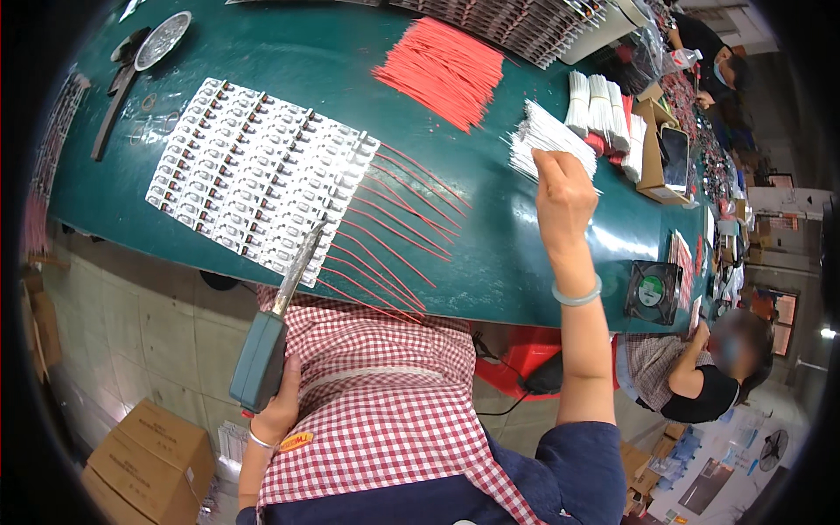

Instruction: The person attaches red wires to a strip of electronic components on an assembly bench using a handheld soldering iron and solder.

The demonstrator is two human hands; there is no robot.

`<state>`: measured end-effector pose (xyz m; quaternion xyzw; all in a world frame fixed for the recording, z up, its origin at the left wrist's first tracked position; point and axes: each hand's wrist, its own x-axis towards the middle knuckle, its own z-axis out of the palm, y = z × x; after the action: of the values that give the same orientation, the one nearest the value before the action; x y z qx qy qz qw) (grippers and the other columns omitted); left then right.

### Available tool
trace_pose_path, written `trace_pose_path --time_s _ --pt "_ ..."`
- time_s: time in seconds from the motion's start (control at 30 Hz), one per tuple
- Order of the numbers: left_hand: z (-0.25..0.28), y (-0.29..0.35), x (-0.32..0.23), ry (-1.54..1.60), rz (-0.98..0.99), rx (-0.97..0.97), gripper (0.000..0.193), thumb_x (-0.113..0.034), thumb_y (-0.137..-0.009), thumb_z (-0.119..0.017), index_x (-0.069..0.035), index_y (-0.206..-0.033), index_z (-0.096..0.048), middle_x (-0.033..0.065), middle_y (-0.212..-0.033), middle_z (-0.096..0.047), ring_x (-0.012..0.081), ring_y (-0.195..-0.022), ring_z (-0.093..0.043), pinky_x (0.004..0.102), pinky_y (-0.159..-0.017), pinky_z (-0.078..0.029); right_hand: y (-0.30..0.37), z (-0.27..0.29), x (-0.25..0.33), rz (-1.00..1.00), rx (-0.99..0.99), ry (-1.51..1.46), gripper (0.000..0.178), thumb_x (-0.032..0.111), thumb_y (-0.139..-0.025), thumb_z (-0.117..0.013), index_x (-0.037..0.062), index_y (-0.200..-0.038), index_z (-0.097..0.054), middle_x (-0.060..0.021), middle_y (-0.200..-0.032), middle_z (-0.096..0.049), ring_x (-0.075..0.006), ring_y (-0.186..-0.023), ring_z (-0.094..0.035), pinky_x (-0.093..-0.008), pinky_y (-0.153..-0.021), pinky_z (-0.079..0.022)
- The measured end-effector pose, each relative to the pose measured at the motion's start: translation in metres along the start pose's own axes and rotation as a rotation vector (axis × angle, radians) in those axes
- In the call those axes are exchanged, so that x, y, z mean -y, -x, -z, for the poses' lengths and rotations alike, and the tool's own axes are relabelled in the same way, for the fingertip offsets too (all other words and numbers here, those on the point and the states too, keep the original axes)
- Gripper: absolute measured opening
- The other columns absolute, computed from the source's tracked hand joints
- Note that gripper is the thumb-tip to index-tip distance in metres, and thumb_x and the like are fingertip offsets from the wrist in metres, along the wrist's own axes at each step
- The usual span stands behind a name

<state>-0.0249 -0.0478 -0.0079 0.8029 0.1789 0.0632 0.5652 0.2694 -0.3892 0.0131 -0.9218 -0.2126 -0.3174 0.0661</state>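
Note:
My left hand [282, 401] is wrapped round the grey-green handle of a soldering gun [261, 360], low at the table's front edge. The long metal barrel points up to the near right edge of a white panel of small circuit boards [254, 175]. Thin red wires [398, 223] fan out from that panel's right side. Farther right, my right hand [564, 197] reaches over a loose pile of white wires [535, 131]. Its fingers are pinched together at the pile's near edge, on white wire; how many strands they hold is hidden.
A heap of red wires [442, 70] lies behind the panel. Bundled white wires [599, 109], a cardboard box [652, 166] and a small black fan [652, 293] are to the right. A metal dish [164, 41] is far left. Co-workers sit along the right.

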Motion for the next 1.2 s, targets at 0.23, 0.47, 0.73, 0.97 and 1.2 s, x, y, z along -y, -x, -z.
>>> trace_pose_path --time_s 0.23,0.47,0.73,0.97,1.2 --pt "-0.006 -0.014 0.008 -0.136 -0.224 -0.053 0.02 -0.004 -0.088 -0.076 0.002 -0.106 -0.072 0.0096 -0.091 -0.074 0.0213 -0.074 -0.07 0.0325 -0.067 -0.054 -0.061 0.032 0.065 0.493 0.384 0.314 0.006 0.012 -0.067 -0.07 0.0091 -0.073 -0.072 -0.0056 -0.078 -0.062 -0.02 -0.079 -0.062 -0.0314 -0.061 -0.047" --pt "-0.016 -0.035 -0.015 -0.058 -0.139 -0.055 0.028 -0.009 -0.081 -0.079 0.001 -0.106 -0.073 0.0129 -0.093 -0.074 0.0256 -0.078 -0.072 0.0344 -0.071 -0.057 -0.063 -0.019 0.102 0.607 0.573 0.399 0.004 0.011 -0.064 -0.071 0.0085 -0.065 -0.069 -0.0053 -0.076 -0.062 -0.0198 -0.08 -0.062 -0.0315 -0.064 -0.05" --pt "-0.012 -0.046 -0.022 0.169 -0.079 0.091 0.042 0.004 -0.094 -0.063 0.003 -0.135 -0.057 0.0056 -0.106 -0.064 0.0083 -0.071 -0.055 0.0238 -0.061 -0.047 -0.061 -0.002 0.093 0.423 0.503 0.025 0.018 0.004 -0.068 -0.069 0.0045 -0.086 -0.072 -0.0092 -0.082 -0.063 -0.0248 -0.079 -0.063 -0.0339 -0.063 -0.052" --pt "-0.027 -0.072 -0.043 0.13 0.079 -0.009 0.02 -0.003 -0.087 -0.076 0.003 -0.105 -0.072 0.009 -0.09 -0.072 0.0157 -0.073 -0.067 0.0291 -0.065 -0.053 -0.032 -0.035 0.114 0.178 0.184 -0.44 0.027 -0.004 -0.072 -0.071 0.003 -0.098 -0.071 -0.0063 -0.088 -0.065 -0.023 -0.078 -0.064 -0.0337 -0.063 -0.053" --pt "-0.037 -0.096 -0.057 -0.03 -0.07 0.023 0.017 -0.004 -0.083 -0.078 0.001 -0.098 -0.073 0.0113 -0.089 -0.072 0.0189 -0.072 -0.067 0.0291 -0.064 -0.053 -0.021 -0.051 0.122 0.153 0.163 -0.508 0.027 -0.003 -0.072 -0.07 0.0012 -0.1 -0.07 -0.0076 -0.091 -0.066 -0.0232 -0.078 -0.064 -0.0334 -0.063 -0.053"
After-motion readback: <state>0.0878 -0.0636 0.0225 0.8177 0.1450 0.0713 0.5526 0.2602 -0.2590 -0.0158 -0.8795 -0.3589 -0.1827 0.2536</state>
